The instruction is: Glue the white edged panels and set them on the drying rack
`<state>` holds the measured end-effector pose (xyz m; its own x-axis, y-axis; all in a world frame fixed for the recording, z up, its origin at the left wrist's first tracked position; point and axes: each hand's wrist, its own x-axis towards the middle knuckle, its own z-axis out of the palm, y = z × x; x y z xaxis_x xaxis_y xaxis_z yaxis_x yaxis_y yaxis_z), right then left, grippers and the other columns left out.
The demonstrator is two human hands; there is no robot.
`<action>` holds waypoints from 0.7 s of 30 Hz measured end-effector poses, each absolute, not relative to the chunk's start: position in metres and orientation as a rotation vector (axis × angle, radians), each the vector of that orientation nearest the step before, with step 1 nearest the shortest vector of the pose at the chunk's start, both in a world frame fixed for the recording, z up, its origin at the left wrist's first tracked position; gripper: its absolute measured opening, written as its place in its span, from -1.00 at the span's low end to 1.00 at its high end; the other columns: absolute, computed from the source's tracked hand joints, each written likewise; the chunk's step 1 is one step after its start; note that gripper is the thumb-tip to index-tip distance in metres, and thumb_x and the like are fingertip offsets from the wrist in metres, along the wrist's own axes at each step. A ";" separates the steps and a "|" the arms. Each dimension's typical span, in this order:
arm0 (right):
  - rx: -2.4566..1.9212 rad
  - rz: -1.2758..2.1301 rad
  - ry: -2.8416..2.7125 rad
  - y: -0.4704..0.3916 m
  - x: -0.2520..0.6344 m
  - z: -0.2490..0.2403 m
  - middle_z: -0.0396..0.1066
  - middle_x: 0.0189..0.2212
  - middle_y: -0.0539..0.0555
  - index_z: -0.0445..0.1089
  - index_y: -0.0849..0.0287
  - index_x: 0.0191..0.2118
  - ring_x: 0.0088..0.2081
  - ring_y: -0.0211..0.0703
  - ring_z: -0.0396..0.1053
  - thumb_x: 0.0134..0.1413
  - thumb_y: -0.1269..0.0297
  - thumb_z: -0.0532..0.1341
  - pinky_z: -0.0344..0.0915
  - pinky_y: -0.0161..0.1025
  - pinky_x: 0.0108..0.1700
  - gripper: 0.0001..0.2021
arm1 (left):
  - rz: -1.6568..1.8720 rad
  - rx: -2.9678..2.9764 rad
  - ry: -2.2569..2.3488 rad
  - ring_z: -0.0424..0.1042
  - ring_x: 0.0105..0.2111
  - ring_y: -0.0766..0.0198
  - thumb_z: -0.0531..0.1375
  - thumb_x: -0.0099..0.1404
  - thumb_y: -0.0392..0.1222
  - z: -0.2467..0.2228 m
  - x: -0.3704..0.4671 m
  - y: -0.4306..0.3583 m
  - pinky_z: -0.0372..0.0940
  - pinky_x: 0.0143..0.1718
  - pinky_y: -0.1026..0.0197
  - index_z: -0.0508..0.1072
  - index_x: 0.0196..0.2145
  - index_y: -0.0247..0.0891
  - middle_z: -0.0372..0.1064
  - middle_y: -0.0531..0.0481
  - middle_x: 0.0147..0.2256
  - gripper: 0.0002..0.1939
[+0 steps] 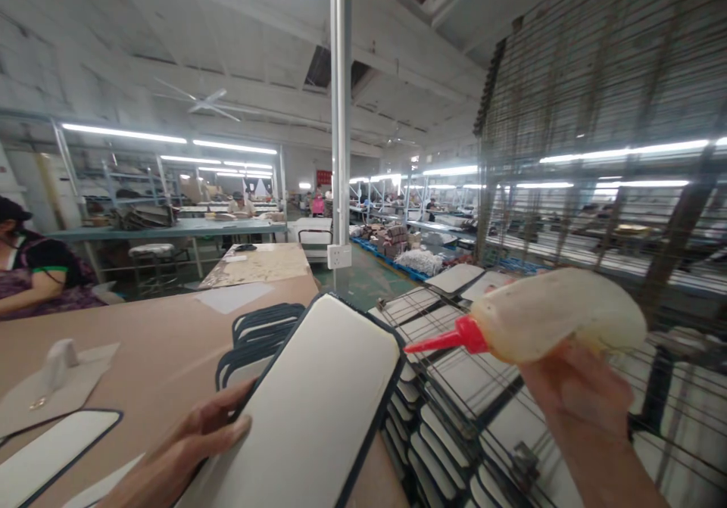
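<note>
My left hand (198,432) grips the left edge of a white panel with a dark border and rounded corners (318,387), thumb on its face. The panel is held tilted above the table. In my right hand (579,394) is a translucent squeeze glue bottle (562,315), lying nearly level. Its red nozzle (454,338) points left, with the tip at the panel's upper right edge; whether it touches I cannot tell. A thin yellowish line shows along the panel's border.
Behind the panel, dark-edged pieces (261,334) are stacked on the brown table (164,334). On the right, a wire rack (448,372) bears many similar panels. Raised wire shelves (579,114) stand above it. A person (45,266) sits at the left; a pole (341,114) rises ahead.
</note>
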<state>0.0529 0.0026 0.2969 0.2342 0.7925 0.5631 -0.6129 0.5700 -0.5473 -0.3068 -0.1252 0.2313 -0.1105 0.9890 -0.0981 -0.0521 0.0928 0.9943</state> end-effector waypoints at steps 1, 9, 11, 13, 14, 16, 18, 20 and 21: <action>-0.214 0.978 -0.978 0.003 0.053 0.299 0.50 -0.19 0.06 0.46 -0.02 -0.20 0.01 0.18 0.34 -0.40 0.17 0.42 0.19 0.17 0.11 -0.55 | 1.223 1.049 1.317 0.31 0.05 -0.11 0.34 0.01 -0.09 0.232 -0.309 -0.127 0.38 -0.13 0.15 0.51 -0.05 -0.07 0.43 0.02 -0.01 -0.52; -0.188 0.957 -1.223 0.004 0.058 0.303 0.51 -0.24 0.05 0.43 -0.05 -0.18 -0.04 0.14 0.39 -0.27 0.18 0.39 0.30 0.11 0.04 -0.60 | 1.142 1.012 1.242 0.40 -0.04 -0.15 0.32 0.02 -0.08 0.239 -0.307 -0.133 0.37 -0.12 0.07 0.51 -0.05 -0.10 0.47 -0.02 -0.07 -0.52; -0.227 0.978 -1.227 0.004 0.061 0.299 0.51 -0.23 0.06 0.43 -0.04 -0.15 -0.04 0.15 0.39 -0.28 0.19 0.40 0.30 0.12 0.04 -0.58 | 1.123 1.000 1.193 0.41 -0.06 -0.16 0.30 0.04 -0.07 0.239 -0.305 -0.132 0.36 -0.10 0.03 0.47 0.00 -0.09 0.47 -0.03 -0.07 -0.49; -0.277 1.001 -1.204 0.003 0.063 0.294 0.51 -0.22 0.09 0.42 -0.02 -0.12 -0.04 0.19 0.38 -0.30 0.18 0.41 0.29 0.15 0.03 -0.53 | 1.103 0.987 1.155 0.40 -0.06 -0.17 0.29 0.05 -0.05 0.238 -0.304 -0.132 0.35 -0.09 -0.01 0.44 0.03 -0.06 0.47 -0.02 -0.07 -0.47; -0.297 1.005 -1.179 0.003 0.064 0.292 0.50 -0.22 0.10 0.42 -0.01 -0.11 -0.03 0.21 0.38 -0.32 0.17 0.42 0.29 0.17 0.02 -0.50 | 1.092 0.981 1.147 0.40 -0.06 -0.18 0.29 0.05 -0.05 0.237 -0.304 -0.132 0.34 -0.09 -0.02 0.45 0.03 -0.06 0.47 -0.02 -0.07 -0.47; -0.330 1.006 -1.119 0.003 0.066 0.289 0.50 -0.20 0.12 0.42 -0.01 -0.09 -0.02 0.24 0.36 -0.35 0.16 0.43 0.29 0.19 0.02 -0.46 | 1.094 0.972 1.148 0.41 -0.07 -0.19 0.29 0.04 -0.04 0.235 -0.305 -0.131 0.35 -0.10 -0.03 0.47 0.00 -0.05 0.48 -0.01 -0.07 -0.49; -0.347 1.012 -1.090 0.002 0.067 0.286 0.50 -0.20 0.13 0.41 -0.02 -0.08 -0.03 0.26 0.36 -0.38 0.15 0.43 0.29 0.20 0.00 -0.43 | 1.118 0.969 1.162 0.41 -0.07 -0.19 0.31 0.01 -0.05 0.234 -0.306 -0.130 0.35 -0.10 -0.01 0.50 -0.04 -0.05 0.49 -0.02 -0.09 -0.51; -0.382 1.043 -1.099 0.000 0.068 0.283 0.49 -0.19 0.14 0.40 -0.02 -0.07 -0.05 0.26 0.38 -0.39 0.15 0.44 0.30 0.20 -0.01 -0.41 | 1.131 0.958 1.175 0.42 -0.09 -0.19 0.33 -0.01 -0.05 0.233 -0.307 -0.128 0.36 -0.13 -0.01 0.51 -0.05 -0.06 0.50 -0.03 -0.10 -0.49; -0.395 1.060 -1.103 -0.001 0.068 0.281 0.49 -0.19 0.15 0.40 -0.01 -0.06 -0.06 0.27 0.39 -0.41 0.14 0.44 0.30 0.21 -0.02 -0.39 | 1.130 0.952 1.179 0.43 -0.10 -0.19 0.33 -0.03 -0.05 0.233 -0.306 -0.128 0.37 -0.14 -0.01 0.51 -0.05 -0.06 0.50 -0.04 -0.11 -0.48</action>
